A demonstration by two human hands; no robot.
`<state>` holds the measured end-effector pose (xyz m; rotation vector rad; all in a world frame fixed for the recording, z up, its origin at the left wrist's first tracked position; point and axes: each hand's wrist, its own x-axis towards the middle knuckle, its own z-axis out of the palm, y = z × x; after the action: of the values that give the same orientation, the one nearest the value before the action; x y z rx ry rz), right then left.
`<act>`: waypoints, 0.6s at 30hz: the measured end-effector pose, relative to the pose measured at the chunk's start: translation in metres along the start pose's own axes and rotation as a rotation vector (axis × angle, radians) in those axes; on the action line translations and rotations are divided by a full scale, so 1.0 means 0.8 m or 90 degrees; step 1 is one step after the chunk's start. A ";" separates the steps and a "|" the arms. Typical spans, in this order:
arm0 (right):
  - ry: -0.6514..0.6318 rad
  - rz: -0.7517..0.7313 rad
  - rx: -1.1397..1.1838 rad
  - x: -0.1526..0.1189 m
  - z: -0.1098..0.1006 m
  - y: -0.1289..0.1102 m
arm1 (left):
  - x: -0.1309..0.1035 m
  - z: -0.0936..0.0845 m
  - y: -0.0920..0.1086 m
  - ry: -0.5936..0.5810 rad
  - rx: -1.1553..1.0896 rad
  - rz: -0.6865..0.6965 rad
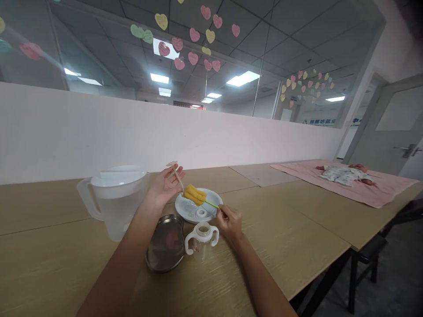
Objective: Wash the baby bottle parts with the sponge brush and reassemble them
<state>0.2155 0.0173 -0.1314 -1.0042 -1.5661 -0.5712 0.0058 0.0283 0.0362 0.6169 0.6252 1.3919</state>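
My left hand (167, 187) holds a thin pale straw (179, 179) with a small disc at its top end, some fingers spread. The straw's lower end meets the yellow sponge head of a bottle brush (194, 194). Closed around the brush's green handle is my right hand (230, 220). Beneath the sponge, a white plate (216, 198) bears a clear part and a white ring (201, 213). Nearer to me stands a clear baby bottle (202, 242) with two white handles and an uncapped neck. A kidney-shaped metal tray (165, 246) lies left of it.
A lidded translucent pitcher (115, 207) with liquid stands left, close to my left forearm. Far right, a baby doll (345, 175) lies on a pink cloth (373, 193). A white wall (132, 132) borders the wooden table (280, 246). A dark stool (366, 255) stands beside it.
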 end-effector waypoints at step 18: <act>-0.012 0.003 -0.064 0.001 -0.002 0.008 | 0.002 -0.002 0.005 0.012 -0.011 0.001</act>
<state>0.2215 0.0193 -0.1313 -1.0909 -1.5636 -0.6435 0.0022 0.0305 0.0378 0.5911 0.6272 1.4045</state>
